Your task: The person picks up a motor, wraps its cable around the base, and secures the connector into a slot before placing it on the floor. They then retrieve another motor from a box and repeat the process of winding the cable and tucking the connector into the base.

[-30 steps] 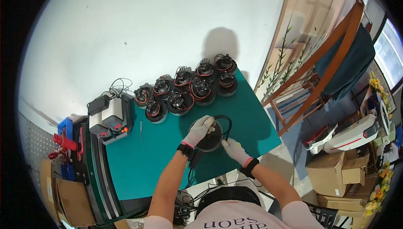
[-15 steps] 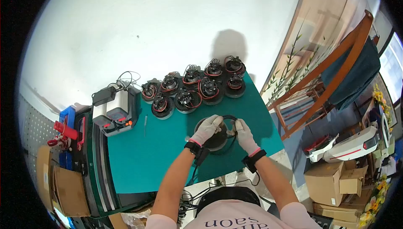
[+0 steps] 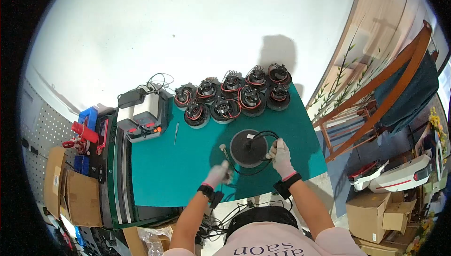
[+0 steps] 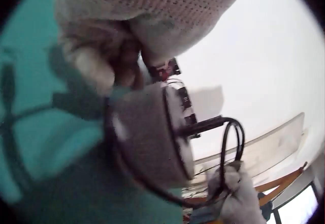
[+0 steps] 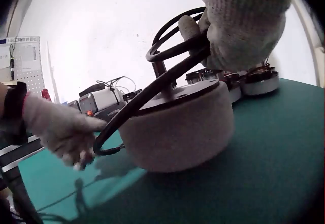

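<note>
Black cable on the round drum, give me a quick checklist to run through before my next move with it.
1. Cable held: ok, the right hand grips the looped black cable.
2. Drum seated: ok, the round drum rests on the green mat, cable side up.
3. Cable end secured: not ok, the connector is loose beside the drum.
4. Left hand off the cable: cannot tell, the left hand is blurred and very near it.
5. Neighbours clear: ok, the wired units stand apart, beyond the drum.
6. Thin tool out of the way: ok, it lies well aside.
</note>
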Tool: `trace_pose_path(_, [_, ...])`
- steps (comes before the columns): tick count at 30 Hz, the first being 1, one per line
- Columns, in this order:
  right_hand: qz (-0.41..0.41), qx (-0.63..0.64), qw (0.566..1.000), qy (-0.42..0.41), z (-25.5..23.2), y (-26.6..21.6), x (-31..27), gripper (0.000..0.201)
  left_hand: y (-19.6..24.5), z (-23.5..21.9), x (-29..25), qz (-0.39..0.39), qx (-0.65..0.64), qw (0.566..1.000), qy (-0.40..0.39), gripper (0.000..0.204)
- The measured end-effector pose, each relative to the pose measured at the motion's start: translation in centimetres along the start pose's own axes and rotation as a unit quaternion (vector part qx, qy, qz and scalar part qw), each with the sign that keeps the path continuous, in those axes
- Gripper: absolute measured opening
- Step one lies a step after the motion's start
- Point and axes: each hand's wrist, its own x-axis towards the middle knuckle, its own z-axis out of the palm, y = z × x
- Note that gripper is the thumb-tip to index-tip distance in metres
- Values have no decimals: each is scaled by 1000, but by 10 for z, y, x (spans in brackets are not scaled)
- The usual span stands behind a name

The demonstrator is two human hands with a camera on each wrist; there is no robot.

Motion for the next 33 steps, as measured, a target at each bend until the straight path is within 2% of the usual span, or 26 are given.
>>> trace_pose_path(1, [-3, -6, 1000, 3, 0, 0, 0, 36, -14, 11, 15, -173, -139, 970, -101, 50])
trace_pose_path(2, [-6, -12, 1000, 7, 0, 0, -1, 36, -25, 21, 13, -172, -138, 970, -101, 50])
trace_pose_path(3, [-7, -10, 1000, 7, 1, 0, -2, 36, -36, 29, 10, -76, -227, 959, -150, 48])
trace_pose_path(4, [-4, -13, 1000, 5, 2, -2, -3, 35, -33, 35, 6, 22, -310, 930, -198, 48])
trace_pose_path(5, [0, -16, 1000, 3, 2, -4, -4, 34, -27, 39, 5, 11, -359, 920, -161, 39])
trace_pose_path(6, [-1, -16, 1000, 3, 1, -3, -3, 34, -23, 38, 2, 12, -358, 919, -162, 39])
trace_pose_path(8, [-31, -34, 999, -18, -1, 1, -3, 35, -10, 35, -10, 78, -349, 926, -124, 34])
trace_pose_path(9, [-30, -34, 999, -20, -1, 2, -3, 35, 1, 38, -21, 83, -314, 944, -67, 28])
trace_pose_path(10, [-37, -44, 998, -11, -1, 4, -4, 36, 14, 38, -31, 83, -313, 944, -64, 28])
trace_pose_path(12, [-42, -50, 998, -2, 0, 8, -9, 36, 34, 37, -40, 238, -195, 951, 34, 25])
trace_pose_path(13, [-52, -63, 997, -4, 1, 10, -11, 37, 44, 37, -32, 266, -175, 945, 67, 24])
trace_pose_path(14, [-62, -76, 995, -4, 0, 11, -14, 37, 57, 38, -24, 268, -172, 946, 65, 24])
trace_pose_path(15, [-66, -75, 995, -3, -3, 13, -15, 37, 72, 39, -16, 291, -97, 945, 109, 24])
trace_pose_path(17, [-82, -175, 981, -3, -14, 18, -15, 38, 82, 45, 10, 355, 14, 916, 186, 24])
trace_pose_path(18, [-86, -175, 981, -1, -21, 19, -15, 38, 78, 51, 28, 358, 13, 916, 183, 24])
trace_pose_path(20, [-128, -263, 955, -43, -28, 17, -16, 40, 82, 65, 42, 485, 97, 808, 321, 24])
trace_pose_path(21, [-129, -261, 956, -39, -31, 17, -14, 40, 83, 61, 47, 497, 155, 809, 273, 24])
trace_pose_path(22, [-145, -343, 928, -11, -30, 13, -16, 40, 90, 64, 44, 498, 158, 810, 268, 24])
trace_pose_path(23, [-158, -422, 892, 17, -31, 11, -18, 41, 96, 68, 41, 512, 167, 812, 224, 25])
trace_pose_path(24, [-158, -421, 893, 22, -34, 13, -18, 41, 100, 72, 37, 525, 176, 813, 180, 25])
trace_pose_path(25, [-204, -456, 865, 40, -37, 16, -17, 41, 103, 72, 33, 527, 177, 812, 176, 25])
trace_pose_path(26, [-249, -491, 833, 56, -39, 17, -14, 41, 105, 71, 29, 488, 153, 850, 124, 25])
trace_pose_path(27, [-251, -490, 833, 59, -42, 18, -10, 41, 107, 70, 26, 444, 129, 884, 71, 25])
trace_pose_path(31, [-237, -502, 831, 33, -42, 12, -11, 38, 112, 77, 20, 419, 93, 903, 10, 26])
trace_pose_path(33, [-221, -505, 834, 30, -39, 0, -14, 36, 117, 78, 21, 549, 209, 807, 62, 27])
